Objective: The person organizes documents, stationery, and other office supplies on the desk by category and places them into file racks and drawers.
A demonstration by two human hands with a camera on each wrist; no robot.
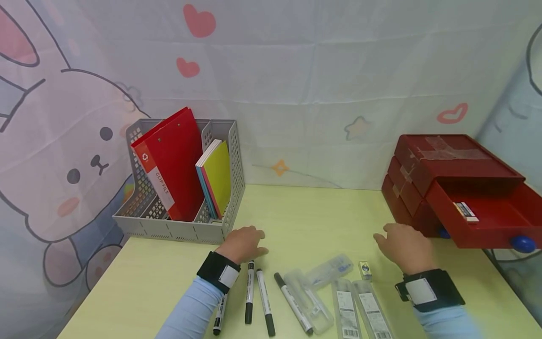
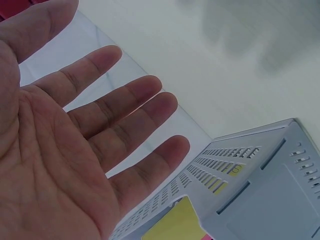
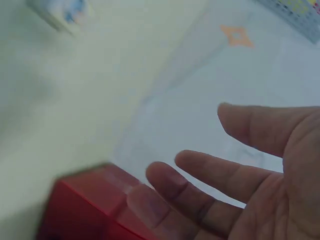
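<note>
My left hand (image 1: 240,245) hovers over the table near the grey file organizer (image 1: 169,230), holding nothing. Its fingers are loosely extended, and the bare palm (image 2: 50,165) shows in the left wrist view. My right hand (image 1: 407,248), also holding nothing, is beside the red drawer unit (image 1: 461,155), fingers slightly bent and apart. Below the left hand lie several black-and-white markers (image 1: 264,301). Between the hands are several clear plastic cases (image 1: 309,301). A small yellow-and-white box (image 1: 365,270) sits left of the right hand.
A red clip file (image 1: 178,165) and thin notebooks (image 1: 218,174) stand in the organizer. The drawer unit's pulled-out drawer (image 1: 491,235), with a blue knob (image 1: 523,244), juts over the table's right side; a small white block (image 1: 466,212) lies inside. A printed cloth (image 1: 296,94) hangs behind the table.
</note>
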